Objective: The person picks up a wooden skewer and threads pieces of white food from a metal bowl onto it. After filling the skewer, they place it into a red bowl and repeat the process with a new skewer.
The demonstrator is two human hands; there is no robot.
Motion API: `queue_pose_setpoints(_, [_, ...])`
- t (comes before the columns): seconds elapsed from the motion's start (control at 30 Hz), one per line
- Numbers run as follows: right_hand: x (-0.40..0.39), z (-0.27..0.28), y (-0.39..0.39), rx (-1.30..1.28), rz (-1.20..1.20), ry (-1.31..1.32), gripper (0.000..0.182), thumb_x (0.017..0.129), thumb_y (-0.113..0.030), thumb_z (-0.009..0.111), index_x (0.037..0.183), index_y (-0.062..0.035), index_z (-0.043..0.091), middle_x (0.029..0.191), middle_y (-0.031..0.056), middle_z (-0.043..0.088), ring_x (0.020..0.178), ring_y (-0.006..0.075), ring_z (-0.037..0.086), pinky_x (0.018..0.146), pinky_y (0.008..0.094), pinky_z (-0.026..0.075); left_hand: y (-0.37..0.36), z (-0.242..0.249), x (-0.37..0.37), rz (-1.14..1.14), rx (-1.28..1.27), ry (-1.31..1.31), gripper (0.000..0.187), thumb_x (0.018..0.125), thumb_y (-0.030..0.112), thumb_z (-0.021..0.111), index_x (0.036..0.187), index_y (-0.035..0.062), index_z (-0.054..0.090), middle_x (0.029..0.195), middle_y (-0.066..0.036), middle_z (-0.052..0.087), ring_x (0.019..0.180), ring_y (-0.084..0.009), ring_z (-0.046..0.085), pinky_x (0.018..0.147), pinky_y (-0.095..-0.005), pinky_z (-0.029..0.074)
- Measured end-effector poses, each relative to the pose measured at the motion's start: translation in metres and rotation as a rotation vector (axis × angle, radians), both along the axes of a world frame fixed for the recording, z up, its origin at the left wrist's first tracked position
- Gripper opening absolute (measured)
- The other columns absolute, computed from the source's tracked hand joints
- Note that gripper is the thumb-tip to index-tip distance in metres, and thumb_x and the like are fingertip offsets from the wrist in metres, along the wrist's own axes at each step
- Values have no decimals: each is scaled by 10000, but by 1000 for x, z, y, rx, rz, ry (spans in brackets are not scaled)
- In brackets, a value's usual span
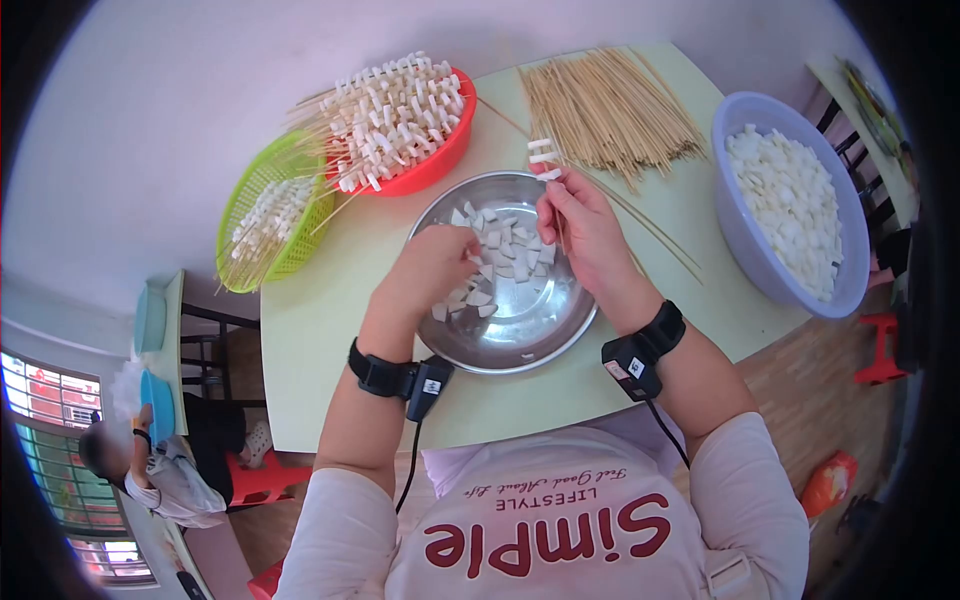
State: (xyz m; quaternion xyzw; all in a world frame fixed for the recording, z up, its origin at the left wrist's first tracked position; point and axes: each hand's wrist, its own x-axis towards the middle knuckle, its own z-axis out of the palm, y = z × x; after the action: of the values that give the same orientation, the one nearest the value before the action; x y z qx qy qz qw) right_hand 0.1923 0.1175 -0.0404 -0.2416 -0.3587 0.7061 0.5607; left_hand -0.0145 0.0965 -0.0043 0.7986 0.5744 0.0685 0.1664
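Observation:
My right hand (585,225) is closed around a thin bamboo skewer (560,235) over the right rim of a steel bowl. Several white pieces are threaded at the skewer's upper end (542,152). My left hand (430,268) is over the bowl's left side, its fingers curled down among the loose pieces. Whatever its fingertips hold is hidden. White cut chunks (510,245) lie in the shiny steel bowl (530,350), mostly in its upper and left part.
A red basin (440,165) and a green basket (295,255) hold filled skewers. Bare bamboo skewers (610,110) lie at the back, with a few loose ones (650,230) beside my right hand. A lavender tub (735,240) holds white pieces. Another person (175,480) sits at far left.

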Motion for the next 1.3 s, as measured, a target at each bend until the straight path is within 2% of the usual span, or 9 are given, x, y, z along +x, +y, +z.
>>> queue_pose_setpoints(0.13, [0, -1, 0, -8, 7, -10, 243, 986, -172, 470, 1190, -70, 554, 693, -3, 518, 558, 72, 455, 521, 195, 368, 8, 3, -7, 124, 119, -23, 196, 780, 138, 670, 945, 32, 679, 911, -156, 660, 821, -296, 635, 743, -359, 497])
queue_pose_setpoints(0.47, [-2, 3, -3, 21, 58, -116, 254, 978, -125, 458, 1196, -57, 571, 694, -9, 517, 552, 61, 455, 512, 199, 386, 12, -16, 23, -8, 184, 38, 226, 710, 144, 724, 907, 47, 671, 909, -124, 619, 918, -300, 594, 816, -393, 481])
queue_pose_setpoints(0.7, [-5, 1, -5, 122, 74, -275, 270, 972, -117, 461, 1212, -40, 560, 698, -24, 516, 560, 45, 449, 501, 187, 381, 4, -19, 22, -27, 37, -242, 181, 725, 82, 691, 858, 37, 578, 771, -125, 631, 747, -314, 624, 669, -382, 481])
queue_pose_setpoints(0.8, [-8, 2, -9, 118, 49, -404, 316, 950, -103, 490, 1256, -40, 537, 680, -12, 516, 560, 53, 446, 510, 216, 385, 5, -28, 9, 110, 56, -500, 146, 782, 25, 661, 906, 29, 584, 796, -99, 637, 775, -239, 647, 681, -327, 499])
queue_pose_setpoints(0.83, [-9, 3, -11, 123, 55, -402, 316, 950, -103, 490, 1256, -40, 537, 680, -12, 516, 560, 53, 446, 510, 216, 385, 5, -30, 5, 210, 113, -797, 139, 814, -3, 637, 939, 22, 582, 825, -82, 633, 802, -200, 647, 701, -296, 504])
queue_pose_setpoints(0.87, [-9, 6, -14, 263, 11, -552, 347, 933, -92, 504, 1276, -56, 529, 665, 13, 512, 559, 72, 451, 517, 242, 392, 4, -32, -1, 311, 171, -1093, 138, 846, -31, 613, 972, 14, 580, 854, -66, 629, 829, -162, 647, 721, -264, 509])
queue_pose_setpoints(1.0, [-8, 24, -27, 561, 37, -909, 415, 894, -66, 524, 1306, -117, 524, 652, 107, 513, 564, 181, 511, 560, 333, 422, 2, -24, -25, 460, 406, -1355, 149, 875, -24, 615, 1015, -19, 563, 943, -63, 610, 868, -132, 627, 768, -242, 507])
queue_pose_setpoints(1.13, [-10, 25, -32, 610, 91, -955, 390, 898, -74, 513, 1283, -132, 544, 695, 157, 565, 621, 301, 557, 607, 375, 441, 5, -27, -41, 552, 550, -1307, 137, 896, 9, 600, 1023, -20, 560, 900, -68, 631, 824, -131, 615, 751, -242, 493])
queue_pose_setpoints(1.3, [-8, 26, -31, 594, 107, -1003, 381, 897, -76, 512, 1272, -131, 550, 697, 162, 568, 632, 306, 567, 612, 384, 445, 4, -29, -40, 612, 528, -1290, 124, 907, 31, 597, 1009, -28, 560, 889, -69, 630, 787, -122, 603, 721, -239, 489])
